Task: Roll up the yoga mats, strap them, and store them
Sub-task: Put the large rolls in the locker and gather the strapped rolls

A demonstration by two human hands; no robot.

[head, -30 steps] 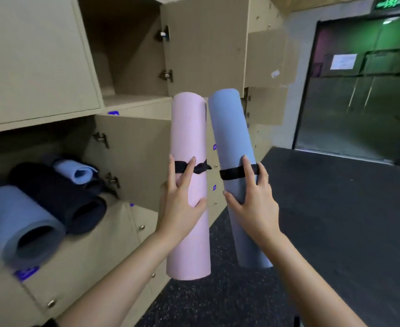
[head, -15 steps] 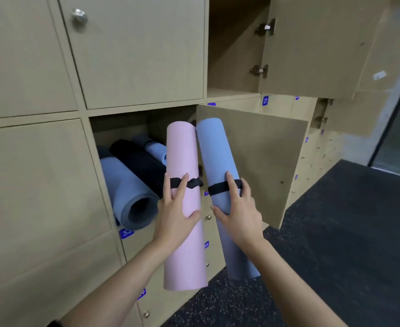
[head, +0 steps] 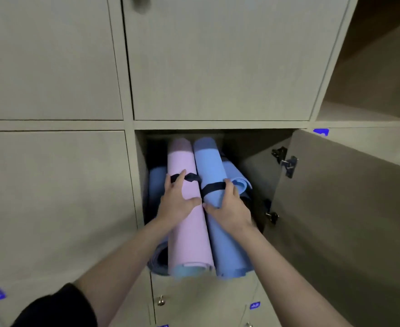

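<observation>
Now storing: I am clasping pink mat (head: 189, 239) in left grip (head: 176, 204), blue mat (head: 227, 251) in right grip (head: 229, 208), both poking from open locker (head: 253, 166); next likely needing push inward.

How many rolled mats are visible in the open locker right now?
4: pink mat under the left hand, blue mat under the right hand, light-blue roll right of it, grey-blue mat at the left. Others may be hidden beneath.
</observation>
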